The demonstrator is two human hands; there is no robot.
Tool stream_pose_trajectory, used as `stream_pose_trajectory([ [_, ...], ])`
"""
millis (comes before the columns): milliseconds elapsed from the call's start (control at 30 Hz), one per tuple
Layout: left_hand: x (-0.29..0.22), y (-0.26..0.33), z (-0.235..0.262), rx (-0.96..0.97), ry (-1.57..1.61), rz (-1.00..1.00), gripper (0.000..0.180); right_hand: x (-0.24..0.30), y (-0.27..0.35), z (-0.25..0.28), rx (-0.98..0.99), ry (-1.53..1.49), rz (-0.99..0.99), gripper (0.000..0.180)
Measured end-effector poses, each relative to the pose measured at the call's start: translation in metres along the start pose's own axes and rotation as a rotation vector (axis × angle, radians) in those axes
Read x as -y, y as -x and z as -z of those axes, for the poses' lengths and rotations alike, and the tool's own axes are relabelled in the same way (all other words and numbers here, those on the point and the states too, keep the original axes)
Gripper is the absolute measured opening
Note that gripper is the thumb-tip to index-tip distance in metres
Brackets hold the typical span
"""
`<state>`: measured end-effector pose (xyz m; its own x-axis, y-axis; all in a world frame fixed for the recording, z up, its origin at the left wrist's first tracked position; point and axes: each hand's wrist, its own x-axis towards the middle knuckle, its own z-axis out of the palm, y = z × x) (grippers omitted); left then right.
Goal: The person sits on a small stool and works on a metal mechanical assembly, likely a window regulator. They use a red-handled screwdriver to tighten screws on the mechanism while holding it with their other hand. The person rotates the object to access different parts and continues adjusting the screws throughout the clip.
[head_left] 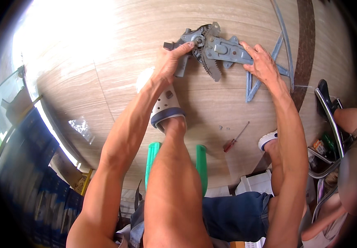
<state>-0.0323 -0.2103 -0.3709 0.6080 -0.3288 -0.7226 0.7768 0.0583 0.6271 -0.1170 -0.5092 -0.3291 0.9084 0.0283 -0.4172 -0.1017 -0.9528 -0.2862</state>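
A grey metal mechanism (224,49) with a toothed sector gear and long crossed arms lies on the wood-pattern floor. My left hand (171,62) grips its left end, thumb pressed near the round pivot. My right hand (261,63) presses flat on the plate at its right side, fingers spread over the metal. Both forearms reach out from the lower edge, over my bare knees.
A red-handled screwdriver (235,143) and small screws (224,128) lie on the floor (104,62) near my right foot. A green stool (201,165) is under me. Another person sits on a metal chair (329,120) at the right. Blue boxes (42,182) are stacked at the left.
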Motion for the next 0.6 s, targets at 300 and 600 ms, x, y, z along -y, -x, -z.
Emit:
stream_pose_trajectory([
  [300,0.0,0.003,-0.003,-0.002,0.037,-0.025,0.043,0.016,0.031,-0.01,-0.265,0.179,0.026,0.07],
  [600,-0.003,0.007,-0.011,-0.051,-0.066,-0.056,0.036,0.094,0.225,-0.121,-0.519,-0.469,-0.83,0.026],
])
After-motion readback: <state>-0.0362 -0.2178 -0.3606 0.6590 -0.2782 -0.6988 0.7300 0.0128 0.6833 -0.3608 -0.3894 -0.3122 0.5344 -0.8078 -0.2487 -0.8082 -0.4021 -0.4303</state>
